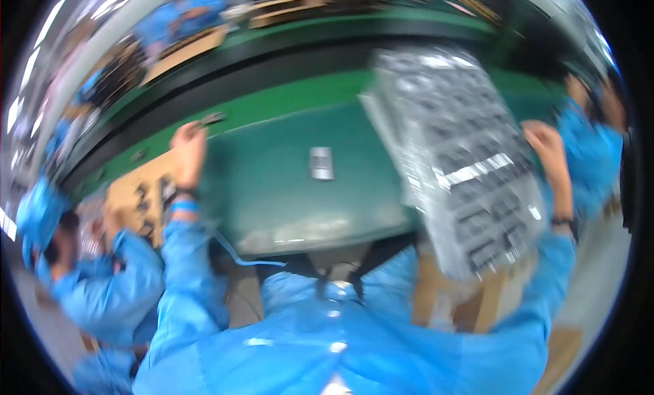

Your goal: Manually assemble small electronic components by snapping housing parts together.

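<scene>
My left hand reaches over the far left of the green work mat, its fingers drawn together. Right by its fingertips is a small dark metallic piece; blur hides what exactly they grip. A small silver-grey rectangular part lies on the mat's middle. On the right, a stack of clear plastic trays with rows of dark pockets slants across the mat and overhangs its near edge. Beside the stack's right edge is my right hand, fingers curled and smeared; whether it touches the trays is unclear.
A brown board with dark parts sits left of the mat. A co-worker in blue works there, another at the right. Beyond the green ledge runs a dark band. A blue cord hangs by my left wrist.
</scene>
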`<state>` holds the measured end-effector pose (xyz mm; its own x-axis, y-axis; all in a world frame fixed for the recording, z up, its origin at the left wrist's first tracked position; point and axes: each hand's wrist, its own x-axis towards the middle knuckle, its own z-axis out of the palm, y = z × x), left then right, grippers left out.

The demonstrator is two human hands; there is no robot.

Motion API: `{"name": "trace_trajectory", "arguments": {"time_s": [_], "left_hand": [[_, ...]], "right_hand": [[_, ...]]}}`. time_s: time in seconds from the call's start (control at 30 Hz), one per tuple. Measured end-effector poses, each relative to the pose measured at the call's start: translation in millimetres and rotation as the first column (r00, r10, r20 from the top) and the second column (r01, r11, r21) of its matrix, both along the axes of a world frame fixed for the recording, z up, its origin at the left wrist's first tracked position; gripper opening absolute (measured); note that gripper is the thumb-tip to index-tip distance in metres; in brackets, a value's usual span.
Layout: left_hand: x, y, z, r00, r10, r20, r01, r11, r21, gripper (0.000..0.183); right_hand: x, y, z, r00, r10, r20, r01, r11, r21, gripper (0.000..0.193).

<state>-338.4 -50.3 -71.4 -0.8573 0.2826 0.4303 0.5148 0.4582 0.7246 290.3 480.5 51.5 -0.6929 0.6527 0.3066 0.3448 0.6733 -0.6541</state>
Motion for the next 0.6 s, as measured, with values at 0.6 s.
{"name": "trace_trajectory", "arguments": {"time_s": [0.6], "left_hand": [[45.0,33.8,18.6,0.973,-0.049,-0.225,-0.025,0.949,-0.316,0.034]], "right_hand": [[-54.0,-237.8,69.7,0.985,-0.088,0.148,0.05,0.969,0.242,0.028]]}}
